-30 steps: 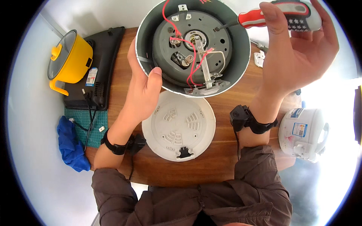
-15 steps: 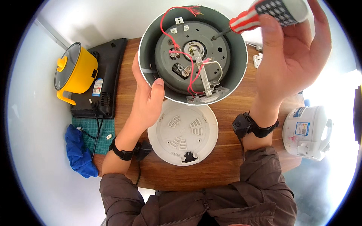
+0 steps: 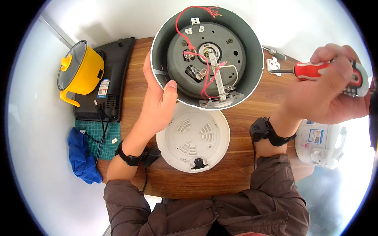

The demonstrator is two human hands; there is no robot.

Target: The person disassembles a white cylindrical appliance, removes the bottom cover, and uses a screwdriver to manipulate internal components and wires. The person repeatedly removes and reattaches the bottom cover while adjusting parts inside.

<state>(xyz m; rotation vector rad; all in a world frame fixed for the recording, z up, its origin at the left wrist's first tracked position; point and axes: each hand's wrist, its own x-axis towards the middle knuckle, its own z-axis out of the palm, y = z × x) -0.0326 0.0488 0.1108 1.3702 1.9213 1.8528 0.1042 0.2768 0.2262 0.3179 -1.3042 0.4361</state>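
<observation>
My left hand grips the left rim of a round metal rice cooker body, tilted so its inside faces me. Within it sits a grey heating plate assembly with a metal lever bracket and red wires, some with frayed ends. To the right, my right hand is closed round the handle of a red, white and black screwdriver. Its shaft points left, apart from the cooker body. Below the body a white round vented base cover lies on the table.
At left, a yellow pot stands on a black flat appliance. A green cutting mat and a blue cloth lie nearer. A white rice cooker is at right. A small white part lies behind the screwdriver tip on the wooden table.
My right hand has drawn the screwdriver out of the cooker body and swung it right and lower. The cooker body has shifted slightly right in my left hand.
</observation>
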